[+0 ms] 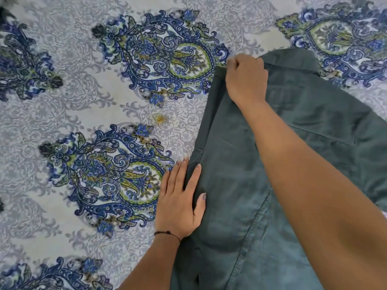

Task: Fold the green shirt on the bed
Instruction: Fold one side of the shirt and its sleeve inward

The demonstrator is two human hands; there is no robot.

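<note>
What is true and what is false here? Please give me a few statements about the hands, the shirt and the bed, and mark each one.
1. The right hand grips the green shirt near its collar. True.
2. The left hand is lifted clear of the shirt. False: it rests with straight fingers along the shirt's left edge.
3. The bedsheet is plain white. False: it is pale with large blue and green paisley motifs.
4. A thin dark bracelet sits on the left wrist. True.
</note>
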